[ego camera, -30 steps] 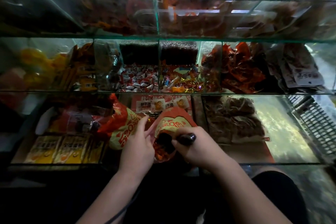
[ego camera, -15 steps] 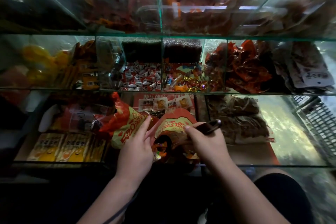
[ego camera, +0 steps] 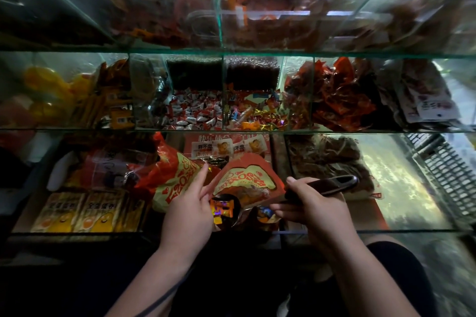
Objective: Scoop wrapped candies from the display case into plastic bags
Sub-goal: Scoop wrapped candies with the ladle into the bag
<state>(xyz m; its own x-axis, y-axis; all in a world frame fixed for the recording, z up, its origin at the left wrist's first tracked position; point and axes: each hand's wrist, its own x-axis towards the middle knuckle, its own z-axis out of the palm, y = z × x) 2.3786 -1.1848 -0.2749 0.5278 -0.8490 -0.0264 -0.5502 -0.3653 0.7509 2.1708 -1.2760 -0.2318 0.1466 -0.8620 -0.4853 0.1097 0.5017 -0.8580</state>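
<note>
**A:** Which way does the scoop lie?

**B:** Scoop (ego camera: 332,185): its long axis runs nearly level across the lower centre of the frame. The handle end points right and slightly up, and the bowl points left. The right hand (ego camera: 309,213) is clenched round the handle, with the thumb on top.

**A:** And the bowl?

**B:** It sits at the mouth of the bag (ego camera: 247,180), under the printed flap. The flap hides the scoop's middle. An orange-wrapped candy (ego camera: 221,210) lies in the bowl. The left hand (ego camera: 190,213) pinches the bag's edge left of the mouth, with the forefinger stretched straight.

**A:** What is in the case?

**B:** Case (ego camera: 219,51): glass shelves with dividers.
- **Middle shelf, centre:** red-and-white sweets (ego camera: 195,110) fill one compartment. Mixed sweets (ego camera: 255,116) fill the next one to the right.
- **Further right:** red packets (ego camera: 334,95).
- **Far left:** yellow shapes (ego camera: 49,85), too blurred to tell what they are.
- **Top shelf:** more red wrappers, also blurred.

**A:** And around the hands?

**B:** A second bag (ego camera: 177,180) lies just left of the first, behind the forefinger. Yellow packets (ego camera: 77,213) are at lower left and brown packets (ego camera: 324,157) are above the handle. A black crate (ego camera: 443,170) is at the right edge.
</note>
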